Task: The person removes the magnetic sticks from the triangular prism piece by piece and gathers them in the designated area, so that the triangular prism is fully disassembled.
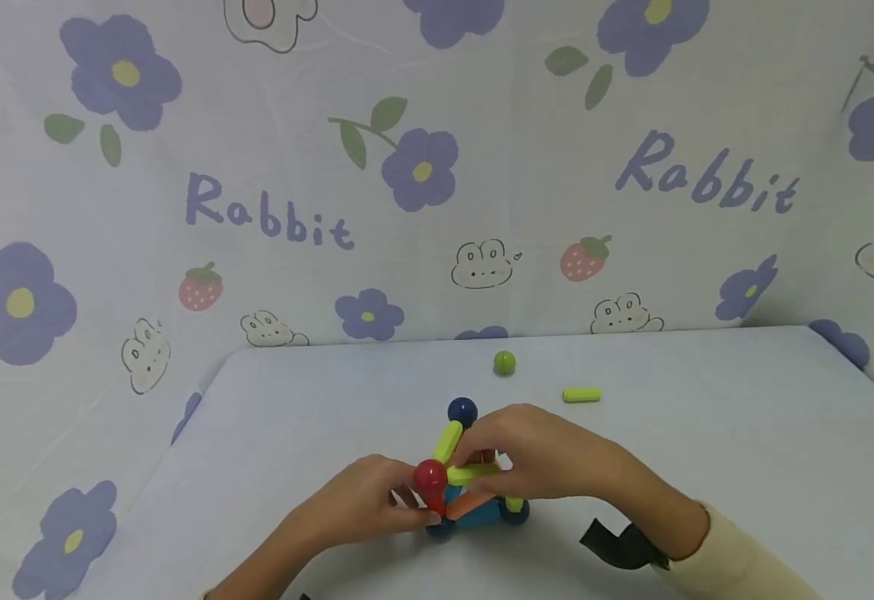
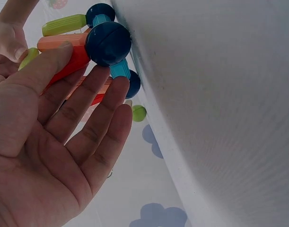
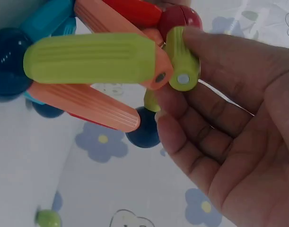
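A frame of magnetic rods and balls stands on the white table. My left hand (image 1: 362, 504) grips its near left corner, thumb and fingers about a red rod (image 2: 71, 66) just above a dark blue ball (image 2: 108, 43). At that rod's upper end sits a red ball (image 1: 431, 477). My right hand (image 1: 537, 454) pinches a yellow-green rod (image 3: 183, 59), one end at the red ball, the other showing a bare metal tip. Another dark blue ball (image 1: 462, 411) tops a slanting yellow-green rod (image 1: 447, 442) behind. Orange rods (image 3: 87, 105) and a blue rod (image 1: 477, 513) form lower parts.
Farther back on the table lie a green ball (image 1: 505, 362) and a loose yellow-green rod (image 1: 582, 395). A black strap (image 1: 620, 546) hangs by the right wrist. Behind the table's far edge rises a cloth (image 1: 511, 208) printed with flowers and rabbits.
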A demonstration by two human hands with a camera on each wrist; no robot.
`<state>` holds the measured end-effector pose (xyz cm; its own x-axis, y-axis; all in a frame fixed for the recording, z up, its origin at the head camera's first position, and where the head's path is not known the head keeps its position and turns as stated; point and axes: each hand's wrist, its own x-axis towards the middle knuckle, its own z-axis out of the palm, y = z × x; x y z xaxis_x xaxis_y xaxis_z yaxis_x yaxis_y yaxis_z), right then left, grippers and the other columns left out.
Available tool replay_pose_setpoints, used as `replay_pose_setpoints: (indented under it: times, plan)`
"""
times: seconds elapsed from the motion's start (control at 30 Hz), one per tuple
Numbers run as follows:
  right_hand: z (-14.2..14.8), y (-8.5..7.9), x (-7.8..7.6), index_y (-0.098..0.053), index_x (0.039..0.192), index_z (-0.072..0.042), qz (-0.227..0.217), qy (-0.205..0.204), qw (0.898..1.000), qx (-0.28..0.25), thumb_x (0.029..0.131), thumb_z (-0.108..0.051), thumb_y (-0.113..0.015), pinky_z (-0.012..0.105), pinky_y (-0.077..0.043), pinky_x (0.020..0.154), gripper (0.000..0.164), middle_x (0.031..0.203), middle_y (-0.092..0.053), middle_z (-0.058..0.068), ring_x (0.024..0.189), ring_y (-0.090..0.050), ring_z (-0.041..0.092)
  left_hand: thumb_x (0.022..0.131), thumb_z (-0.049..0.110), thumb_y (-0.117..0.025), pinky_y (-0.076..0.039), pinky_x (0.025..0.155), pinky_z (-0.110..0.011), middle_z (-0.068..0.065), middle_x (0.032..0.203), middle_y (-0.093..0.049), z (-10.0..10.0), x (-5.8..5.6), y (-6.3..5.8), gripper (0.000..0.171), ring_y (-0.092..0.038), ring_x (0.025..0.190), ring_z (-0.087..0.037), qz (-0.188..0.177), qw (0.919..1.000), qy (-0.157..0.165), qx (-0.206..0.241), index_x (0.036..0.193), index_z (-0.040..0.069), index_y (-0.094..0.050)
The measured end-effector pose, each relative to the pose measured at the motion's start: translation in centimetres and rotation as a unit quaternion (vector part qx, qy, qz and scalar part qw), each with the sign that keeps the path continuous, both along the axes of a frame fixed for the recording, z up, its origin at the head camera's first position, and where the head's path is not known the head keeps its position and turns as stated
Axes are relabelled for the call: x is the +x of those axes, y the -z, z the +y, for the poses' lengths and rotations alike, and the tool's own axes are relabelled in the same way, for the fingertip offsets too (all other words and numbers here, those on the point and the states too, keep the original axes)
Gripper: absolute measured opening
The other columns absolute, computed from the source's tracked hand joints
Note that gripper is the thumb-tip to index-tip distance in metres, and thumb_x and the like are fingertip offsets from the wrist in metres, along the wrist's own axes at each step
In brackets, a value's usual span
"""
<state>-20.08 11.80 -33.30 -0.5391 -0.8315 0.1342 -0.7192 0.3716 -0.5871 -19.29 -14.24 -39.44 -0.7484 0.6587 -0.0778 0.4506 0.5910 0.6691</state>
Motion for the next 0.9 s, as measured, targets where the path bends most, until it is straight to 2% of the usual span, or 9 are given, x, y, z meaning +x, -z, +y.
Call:
replay_pose_setpoints:
  times: [0.17, 0.27, 0.43, 0.5, 0.67, 0.9]
  plan:
    - [0.7, -0.3, -0.4, -0.075, 0.108, -0.013, -0.040, -0.072, 0.996, -0.036, 0.089, -0.009, -0.077, 0.025, -0.055, 0.083, 0.020, 0.102, -0.070, -0.011, 0.089, -0.063, 0.004, 0.088, 0.029, -0.080, -0.054, 0.070, -0.020, 0.016, 0.090, -0.071, 0.0, 0.0, 0.0, 0.022, -0.065, 0.080, 0.001, -0.004, 1.0000, 0.001, -0.006, 0.105, 0.015, -0.076]
    - [1.5, -0.9, -0.8, -0.075, 0.107, -0.014, -0.032, -0.081, 0.995, -0.040, 0.089, -0.008, -0.077, 0.027, -0.055, 0.083, 0.020, 0.102, -0.070, -0.011, 0.091, -0.063, 0.005, 0.088, 0.029, -0.079, -0.054, 0.070, -0.020, 0.015, 0.088, -0.071, 0.0, -0.1, -0.1, 0.022, -0.065, 0.079, 0.000, 0.000, 0.9999, -0.003, -0.013, 0.104, 0.015, -0.076]
    - [3.1, -1.9, -1.3, -0.075, 0.107, -0.015, 0.010, 0.004, 1.000, 0.004, 0.088, -0.005, -0.077, 0.025, -0.055, 0.082, 0.022, 0.098, -0.068, -0.013, 0.089, -0.063, 0.004, 0.087, 0.029, -0.080, -0.054, 0.070, -0.021, 0.015, 0.087, -0.070, 0.0, -0.1, -0.3, 0.023, -0.064, 0.078, -0.001, -0.005, 0.9998, -0.012, -0.018, 0.104, 0.014, -0.076]
    - [3.8, -2.0, -1.5, -0.075, 0.106, -0.014, 0.023, 0.036, 0.999, 0.021, 0.087, -0.004, -0.077, 0.025, -0.055, 0.082, 0.021, 0.098, -0.069, -0.013, 0.088, -0.063, 0.004, 0.087, 0.030, -0.080, -0.053, 0.070, -0.021, 0.015, 0.087, -0.070, 0.1, -0.1, -0.2, 0.023, -0.064, 0.079, -0.001, -0.005, 0.9997, -0.012, -0.022, 0.104, 0.014, -0.076]
    - [5.3, -2.0, -2.7, -0.076, 0.099, -0.012, 0.055, 0.087, 0.994, 0.048, 0.084, 0.000, -0.078, 0.028, -0.056, 0.078, 0.019, 0.092, -0.069, -0.010, 0.082, -0.063, 0.006, 0.087, 0.029, -0.080, -0.053, 0.070, -0.021, 0.015, 0.088, -0.070, 0.1, -0.1, -0.1, 0.023, -0.064, 0.079, 0.000, -0.002, 0.9997, -0.010, -0.023, 0.104, 0.014, -0.076]
    - [7.5, -0.4, -5.5, -0.075, 0.089, -0.011, 0.021, 0.146, 0.983, 0.108, 0.083, 0.003, -0.076, 0.030, -0.053, 0.073, 0.015, 0.083, -0.066, -0.007, 0.075, -0.058, 0.011, 0.087, 0.029, -0.080, -0.053, 0.070, -0.020, 0.016, 0.089, -0.071, 0.1, -0.1, 0.0, 0.024, -0.065, 0.079, 0.000, -0.005, 0.9998, -0.006, -0.018, 0.105, 0.014, -0.076]
